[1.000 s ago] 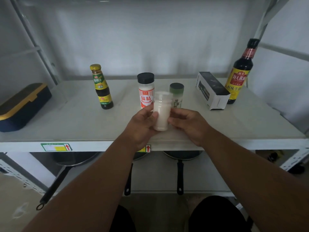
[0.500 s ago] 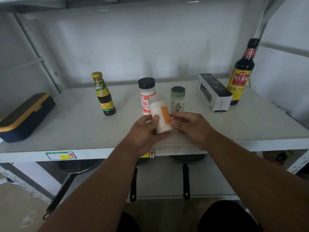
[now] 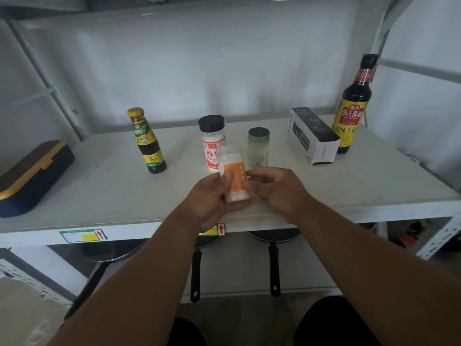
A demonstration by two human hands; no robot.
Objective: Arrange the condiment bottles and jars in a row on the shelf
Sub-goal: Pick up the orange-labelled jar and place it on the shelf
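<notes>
A small clear jar of white powder with an orange label (image 3: 233, 171) is held just above the front of the white shelf (image 3: 104, 196). My left hand (image 3: 212, 198) grips it from the left, thumb on the label. My right hand (image 3: 277, 188) touches its right side with the fingertips. Behind it stand a white jar with a black lid and red label (image 3: 212, 141) and a pale jar with a green lid (image 3: 258, 148). A dark sauce bottle with a yellow cap (image 3: 147, 143) stands to the left. A tall soy sauce bottle (image 3: 354, 106) stands at the back right.
A black and white carton (image 3: 311, 136) lies in front of the soy sauce bottle. A navy box with a yellow band (image 3: 32, 176) sits at the shelf's left end. Frying pans (image 3: 273, 248) rest on the lower shelf. Metal uprights frame both sides.
The jar has been turned in my hands, so its orange label now faces me. It also sits slightly lower and nearer the shelf front.
</notes>
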